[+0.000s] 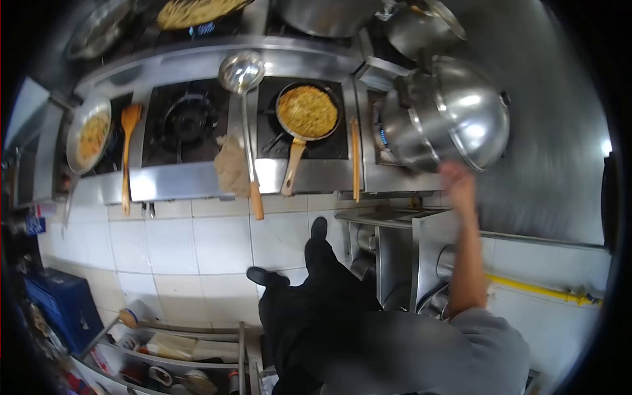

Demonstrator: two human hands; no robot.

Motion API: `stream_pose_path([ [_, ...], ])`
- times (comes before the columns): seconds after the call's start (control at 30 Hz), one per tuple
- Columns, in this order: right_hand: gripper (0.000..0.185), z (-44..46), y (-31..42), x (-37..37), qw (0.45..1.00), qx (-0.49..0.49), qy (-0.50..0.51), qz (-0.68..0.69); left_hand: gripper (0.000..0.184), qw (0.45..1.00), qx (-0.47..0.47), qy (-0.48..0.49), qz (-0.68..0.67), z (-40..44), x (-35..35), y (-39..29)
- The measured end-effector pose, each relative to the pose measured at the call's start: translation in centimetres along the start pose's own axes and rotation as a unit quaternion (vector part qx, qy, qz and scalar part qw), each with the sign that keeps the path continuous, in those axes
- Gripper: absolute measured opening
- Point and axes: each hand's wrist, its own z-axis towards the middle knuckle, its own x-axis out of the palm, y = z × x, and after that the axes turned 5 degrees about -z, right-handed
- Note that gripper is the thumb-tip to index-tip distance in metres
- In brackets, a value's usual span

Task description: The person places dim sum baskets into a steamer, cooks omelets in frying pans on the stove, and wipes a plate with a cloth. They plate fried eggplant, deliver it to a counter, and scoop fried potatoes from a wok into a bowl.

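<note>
Head view. Your stove [178, 182] runs across the upper half, steel-edged, over pale floor tiles [222, 245]. Landmark: the frying pan [294, 163] holding a flat yellow food [307, 112]. Left of it, a ladle [242, 71], a crumpled cloth [230, 170], a bare burner [189, 122], a wooden spatula [127, 155]. Just right of it, chopsticks [355, 161]. Farther right, a steel pot [409, 141] with a domed lid [479, 118], blue flame [382, 136] at its near side; beyond, a bright steel counter [550, 184].

Your right hand [457, 181] is at the lid's lower edge, right of and below the frying pan. Blurred; can't tell whether your fingers are closed on the rim or merely touching. Your left hand is out of sight. Above the frying pan, a large pot [327, 14] is cut off by the top edge.
</note>
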Motion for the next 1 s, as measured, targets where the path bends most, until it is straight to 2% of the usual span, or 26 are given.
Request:
stream_pose_path([
  [0.03, 0.035, 5.5, 2.2, -5.1, 0.991, 0.028, -0.075, -0.111, 0.040, 0.999, 0.029, 0.006, -0.013, -0.3, -0.5, -2.7],
  [0.07, 0.034, 9.9, 5.5, -8.7, 0.971, -0.087, -0.178, -0.130, 0.040, 0.997, 0.070, 0.010, -0.032, -0.5, -0.8, -6.4],
  [0.1, 0.035, 13.9, 6.5, -11.3, 0.933, -0.157, -0.247, -0.207, 0.039, 0.992, 0.114, 0.014, -0.053, -0.9, -1.0, -11.0],
  [0.17, 0.035, 21.7, 3.8, -14.3, 0.900, -0.133, -0.224, -0.350, 0.039, 0.966, 0.236, 0.013, -0.103, -2.6, -1.3, -21.7],
  [0.2, 0.035, 23.0, 4.0, -15.2, 0.903, -0.131, -0.234, -0.337, 0.041, 0.921, 0.361, -0.030, -0.143, -4.7, -2.2, -28.1],
  [0.23, 0.034, 23.8, 5.2, -15.9, 0.914, -0.096, -0.184, -0.347, 0.038, 0.922, 0.334, -0.023, -0.193, -9.7, -5.4, -36.6],
  [0.27, 0.034, 24.5, 6.0, -16.3, 0.922, -0.061, -0.134, -0.357, 0.036, 0.923, 0.343, -0.006, -0.176, -11.3, -6.3, -41.9],
  [0.3, 0.034, 25.5, 5.9, -16.8, 0.925, -0.057, -0.143, -0.347, 0.036, 0.904, 0.385, -0.031, -0.183, -14.0, -7.6, -47.4],
  [0.37, 0.032, 26.4, 5.1, -18.8, 0.949, -0.043, -0.053, -0.308, 0.037, 0.862, 0.469, -0.021, -0.192, -20.4, -11.6, -57.5],
  [0.43, 0.033, 26.2, 6.3, -20.0, 0.967, -0.028, -0.003, -0.252, 0.038, 0.828, 0.528, 0.007, -0.188, -24.7, -13.7, -65.6],
  [0.53, 0.035, 26.7, 4.6, -22.7, 0.970, -0.020, -0.039, -0.238, 0.041, 0.763, 0.612, -0.029, -0.207, -33.8, -16.7, -76.0],
  [0.6, 0.034, 27.1, 3.7, -25.7, 0.995, -0.001, -0.032, -0.092, 0.044, 0.713, 0.665, -0.040, -0.218, -40.5, -17.8, -81.1],
  [0.63, 0.029, 28.0, 2.3, -27.4, 0.999, 0.043, -0.026, -0.010, 0.046, 0.683, 0.695, -0.042, -0.221, -43.7, -18.1, -83.0],
  [0.7, 0.028, 29.0, 0.0, -31.4, 0.994, 0.085, 0.001, 0.070, 0.050, 0.641, 0.736, -0.028, -0.215, -48.6, -17.2, -86.9],
  [0.8, 0.027, 30.1, -4.1, -35.0, 0.980, 0.120, -0.002, 0.156, 0.048, 0.652, 0.753, -0.086, 0.002, -53.8, -15.5, -91.4],
  [0.83, 0.027, 30.0, -5.0, -35.9, 0.971, 0.131, 0.001, 0.203, 0.048, 0.646, 0.758, -0.091, 0.005, -54.7, -15.1, -93.4],
  [0.9, 0.026, 30.1, -6.4, -37.2, 0.964, 0.143, 0.006, 0.223, 0.048, 0.674, 0.731, -0.105, 0.024, -56.7, -14.5, -98.1],
  [1.0, 0.021, 30.2, -7.7, -37.5, 0.946, 0.161, -0.007, 0.282, 0.047, 0.686, 0.718, -0.113, 0.048, -59.8, -15.5, -104.3],
])
